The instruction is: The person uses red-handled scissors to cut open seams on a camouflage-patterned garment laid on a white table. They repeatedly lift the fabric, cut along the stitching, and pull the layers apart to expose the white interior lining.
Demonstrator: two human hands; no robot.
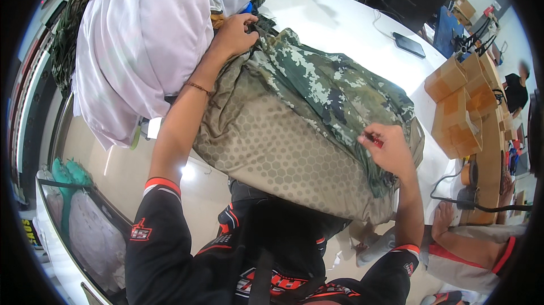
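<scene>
A large khaki cloth with a hexagon pattern (277,135) drapes over the table's near edge toward my lap. Along its far side lies green digital-camouflage cloth (334,81), bunched and creased. My left hand (235,34) is at the far left end of the cloth, its fingers curled closed on the dark, gathered edge. Over the right part of the camouflage cloth, my right hand (390,149) is closed around a small red tool (373,140). Most of that tool is hidden in the fingers, so its kind does not show.
White cloth (144,38) is heaped at the left. On the white table (306,10) lies a dark phone (409,45). Open cardboard boxes (459,106) stand at the right, near a black cable (453,200). Another person's arm (470,248) shows at the lower right.
</scene>
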